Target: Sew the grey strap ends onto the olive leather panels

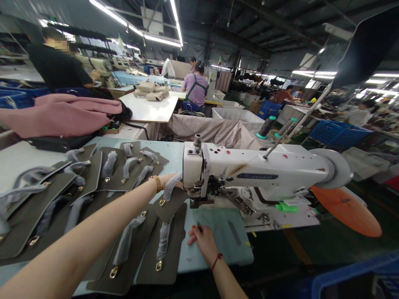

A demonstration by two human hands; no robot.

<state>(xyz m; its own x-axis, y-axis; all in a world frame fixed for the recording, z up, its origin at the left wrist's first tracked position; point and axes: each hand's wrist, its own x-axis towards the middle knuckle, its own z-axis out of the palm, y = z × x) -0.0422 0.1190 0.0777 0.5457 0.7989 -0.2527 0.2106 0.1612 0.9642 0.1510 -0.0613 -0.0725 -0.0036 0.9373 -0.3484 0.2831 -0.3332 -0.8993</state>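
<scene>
Blue tabletop [218, 220] extends, largely open, from the right hand [204, 243] to a rounded corner. The sewing machine [249, 170] stands just right of the left hand [165, 178], whose grip, fingers hidden, cannot be determined; a handled panel [171, 206] lies there. The right hand pinches a small dark tool [199, 226].

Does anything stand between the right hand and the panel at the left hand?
Nothing upright shows between the right hand and the panel at the left hand. The way crosses blue tabletop and the edge of a neighbouring panel lying flat. The sewing machine head stands close by, on the right.
</scene>
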